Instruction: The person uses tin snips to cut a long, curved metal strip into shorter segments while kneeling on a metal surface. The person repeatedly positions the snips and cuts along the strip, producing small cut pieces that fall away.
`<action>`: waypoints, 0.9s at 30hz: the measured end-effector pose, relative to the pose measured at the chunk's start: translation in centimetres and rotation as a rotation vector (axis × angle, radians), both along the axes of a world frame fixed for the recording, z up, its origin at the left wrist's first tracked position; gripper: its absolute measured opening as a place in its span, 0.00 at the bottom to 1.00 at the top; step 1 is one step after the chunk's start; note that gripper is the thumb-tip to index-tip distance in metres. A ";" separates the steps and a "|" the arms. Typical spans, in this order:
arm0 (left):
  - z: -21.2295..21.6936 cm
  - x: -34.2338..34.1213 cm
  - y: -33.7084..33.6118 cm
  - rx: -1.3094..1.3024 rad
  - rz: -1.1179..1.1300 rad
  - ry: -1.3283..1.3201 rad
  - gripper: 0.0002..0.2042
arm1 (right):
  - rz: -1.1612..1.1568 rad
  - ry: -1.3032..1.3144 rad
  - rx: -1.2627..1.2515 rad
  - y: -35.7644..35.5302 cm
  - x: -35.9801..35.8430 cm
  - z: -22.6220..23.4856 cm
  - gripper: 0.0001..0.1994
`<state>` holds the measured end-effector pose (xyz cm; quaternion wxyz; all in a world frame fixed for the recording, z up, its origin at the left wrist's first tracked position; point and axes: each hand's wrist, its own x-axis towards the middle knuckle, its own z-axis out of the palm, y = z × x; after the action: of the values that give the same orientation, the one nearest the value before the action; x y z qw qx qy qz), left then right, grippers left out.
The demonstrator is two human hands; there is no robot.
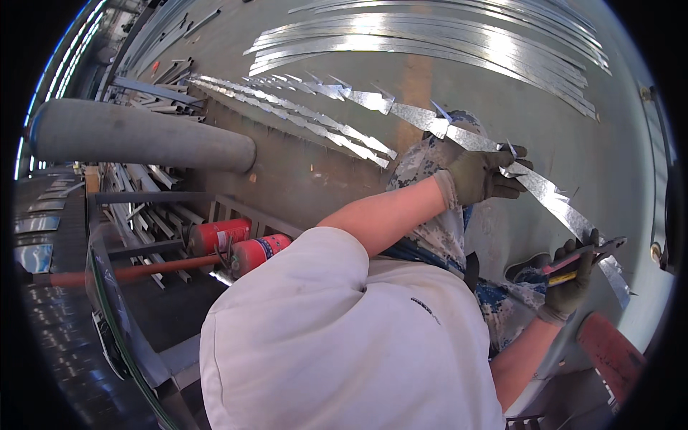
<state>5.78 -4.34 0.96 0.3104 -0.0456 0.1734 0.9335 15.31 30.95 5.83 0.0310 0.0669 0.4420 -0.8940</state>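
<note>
A long galvanized metal strip (412, 116) with bent-up pointed spikes runs from the upper middle down to the right. My left hand (476, 178), in a dark green glove, grips it around the middle, with fingers on both sides of a spike. Lower right, my gloved right hand (570, 287) is closed around pliers (562, 272) with red and yellow handles. Their jaws lie at the strip, close to its right end; whether they bite on it I cannot tell. Camouflage trousers (441, 229) show beneath the strip.
Flat metal strips (430, 46) lie on the floor ahead. Two more spiked strips (301, 118) lie to the left. A thick grey cylinder (143, 135), red fire extinguishers (259, 252) and a metal frame stand at left. A red-brown bar (610, 351) is at lower right.
</note>
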 end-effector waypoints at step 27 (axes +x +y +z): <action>0.5 -2.0 3.1 -0.178 0.039 0.052 0.21 | -0.047 -0.147 0.037 -9.2 -2.8 5.1 0.23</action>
<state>3.76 -1.27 1.44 0.2825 -0.0519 0.2628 0.9211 12.53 21.72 10.97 0.0411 0.1432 0.4531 -0.8789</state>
